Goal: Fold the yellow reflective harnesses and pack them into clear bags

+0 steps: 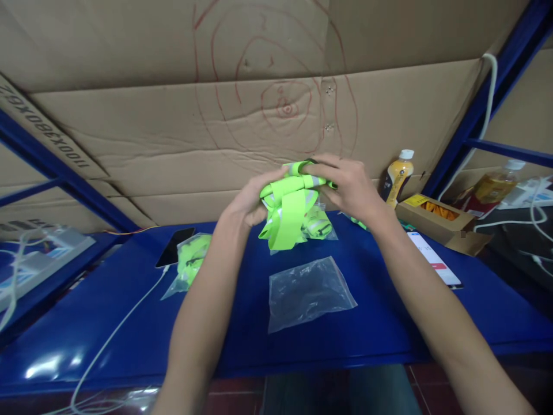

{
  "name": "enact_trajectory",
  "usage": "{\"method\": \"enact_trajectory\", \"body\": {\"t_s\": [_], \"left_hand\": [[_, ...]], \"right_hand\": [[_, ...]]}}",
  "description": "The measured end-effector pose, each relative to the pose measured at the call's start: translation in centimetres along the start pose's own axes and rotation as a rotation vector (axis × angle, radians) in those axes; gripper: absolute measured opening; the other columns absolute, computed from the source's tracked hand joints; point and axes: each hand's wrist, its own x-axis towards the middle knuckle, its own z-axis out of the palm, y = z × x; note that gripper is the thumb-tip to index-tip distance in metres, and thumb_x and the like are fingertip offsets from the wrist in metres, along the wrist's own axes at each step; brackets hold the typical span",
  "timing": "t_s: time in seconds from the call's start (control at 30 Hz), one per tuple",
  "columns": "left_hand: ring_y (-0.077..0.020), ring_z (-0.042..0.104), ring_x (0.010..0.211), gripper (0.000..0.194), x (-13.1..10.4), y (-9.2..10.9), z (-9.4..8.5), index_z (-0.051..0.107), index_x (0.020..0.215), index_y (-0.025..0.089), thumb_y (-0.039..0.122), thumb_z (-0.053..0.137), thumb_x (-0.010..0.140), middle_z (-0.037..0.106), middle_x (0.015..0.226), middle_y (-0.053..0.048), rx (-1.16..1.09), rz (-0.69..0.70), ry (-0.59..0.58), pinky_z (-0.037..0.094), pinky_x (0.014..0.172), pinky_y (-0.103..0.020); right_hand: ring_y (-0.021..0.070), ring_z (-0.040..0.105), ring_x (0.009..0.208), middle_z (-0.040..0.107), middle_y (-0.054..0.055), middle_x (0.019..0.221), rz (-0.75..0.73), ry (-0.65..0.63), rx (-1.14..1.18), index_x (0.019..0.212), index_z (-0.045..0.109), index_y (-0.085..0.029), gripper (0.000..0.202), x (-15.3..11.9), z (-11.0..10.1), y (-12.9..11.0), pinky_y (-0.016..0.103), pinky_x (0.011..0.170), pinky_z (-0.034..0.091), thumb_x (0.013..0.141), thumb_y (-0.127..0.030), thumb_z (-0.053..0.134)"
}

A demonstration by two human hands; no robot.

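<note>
Both hands hold a bundle of neon green strap (291,213) with grey reflective stripes, raised above the blue table. My left hand (254,199) grips its left side, fingers partly hidden behind it. My right hand (345,184) has its fingers closed on the upper right part, near a dark edge. Loops of strap hang below the hands. Under them, a flat clear plastic bag (309,291) lies on the table. Behind the bundle sits a bagged green strap (318,223), and another bagged green strap (190,259) lies beside my left forearm.
On the blue table (129,328), a black phone (175,246) with a white cable lies left. At right are a lit phone (434,259), an open cardboard box (440,222) and a yellow bottle (398,177). Cardboard (151,144) stands behind; power strips sit at both sides.
</note>
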Motion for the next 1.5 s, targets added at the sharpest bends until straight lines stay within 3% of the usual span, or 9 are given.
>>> {"method": "enact_trajectory", "body": {"t_s": [0.13,0.23,0.37,0.6,0.73,0.97,1.1,1.33,1.5], "left_hand": [[-0.0248,0.075,0.074,0.052,-0.3,0.2,-0.8,0.08,0.095,0.014,0.054,0.096,0.065,0.08,0.089,-0.012,0.085,-0.001,0.053,0.061,0.069,-0.036],[-0.0275,0.077,0.092,0.063,-0.8,0.7,-0.7,0.08,0.116,0.013,0.052,0.095,0.069,0.082,0.111,-0.013,0.362,0.149,0.108,0.061,0.081,-0.036],[-0.0328,0.072,0.119,0.07,-1.2,1.2,0.3,0.073,0.136,0.014,0.046,0.091,0.076,0.078,0.131,-0.013,0.816,0.388,0.16,0.055,0.105,-0.041],[-0.0336,0.072,0.121,0.084,-1.9,1.3,2.2,0.059,0.151,0.019,0.048,0.089,0.078,0.075,0.137,-0.013,0.996,0.497,0.089,0.05,0.11,-0.044],[-0.0305,0.073,0.118,0.081,-2.6,1.8,3.3,0.058,0.151,0.021,0.042,0.089,0.079,0.074,0.14,-0.01,1.086,0.555,0.046,0.049,0.109,-0.039],[-0.0292,0.073,0.115,0.069,-2.0,1.5,2.6,0.063,0.137,0.022,0.045,0.09,0.078,0.074,0.133,-0.009,0.949,0.597,0.045,0.051,0.104,-0.038],[-0.027,0.073,0.105,0.069,-1.5,1.0,1.0,0.061,0.132,0.022,0.046,0.094,0.075,0.076,0.118,-0.008,0.834,0.641,0.092,0.054,0.096,-0.038],[-0.0213,0.072,0.089,0.064,-3.3,2.2,2.9,0.06,0.122,0.024,0.048,0.096,0.074,0.073,0.103,-0.001,0.917,0.646,0.029,0.053,0.08,-0.032],[-0.0266,0.076,0.11,0.072,-2.4,1.8,2.9,0.06,0.134,0.024,0.051,0.094,0.076,0.076,0.12,-0.006,0.942,0.703,0.065,0.055,0.095,-0.036]], "right_hand": [[0.0307,0.066,0.121,0.073,0.011,0.132,0.006,-0.035,0.054,0.127,0.071,-0.023,0.031,0.3,-0.3,-0.4,0.043,0.106,0.047,0.098,-0.032,0.063],[0.0292,0.067,0.107,0.074,0.009,0.119,0.088,-0.07,0.197,0.126,0.066,-0.024,0.046,0.3,-1.5,-0.7,0.043,0.1,0.052,0.091,-0.051,0.078],[0.0311,0.068,0.115,0.072,0.01,0.122,0.174,0.169,0.285,0.127,0.065,-0.028,0.05,0.4,-2.3,-1.0,0.048,0.105,0.055,0.091,-0.059,0.078],[0.0229,0.07,0.086,0.075,0.005,0.087,0.268,0.022,0.408,0.088,0.072,-0.021,0.024,0.7,-1.8,-0.4,0.036,0.082,0.056,0.095,-0.043,0.072],[0.0209,0.072,0.081,0.077,0.004,0.087,0.38,0.147,0.494,0.104,0.075,-0.019,0.021,0.4,-0.8,1.5,0.03,0.069,0.052,0.084,-0.021,0.069],[0.0225,0.075,0.1,0.081,0.006,0.104,0.211,0.222,0.394,0.101,0.08,-0.022,0.027,0.4,-2.4,0.0,0.038,0.092,0.056,0.092,-0.014,0.056],[0.0278,0.071,0.122,0.08,0.007,0.125,0.078,-0.046,0.345,0.116,0.081,-0.025,0.024,0.8,-3.8,-2.4,0.043,0.106,0.052,0.1,-0.033,0.066],[0.0172,0.065,0.072,0.075,0.002,0.081,0.272,-0.529,0.501,0.095,0.078,-0.016,0.044,0.0,-4.3,-0.5,0.027,0.065,0.046,0.078,-0.054,0.092],[0.0155,0.064,0.066,0.073,0.0,0.075,0.362,-0.513,0.7,0.092,0.076,-0.016,0.039,-0.3,-4.0,0.1,0.026,0.061,0.046,0.08,-0.05,0.09]]}}
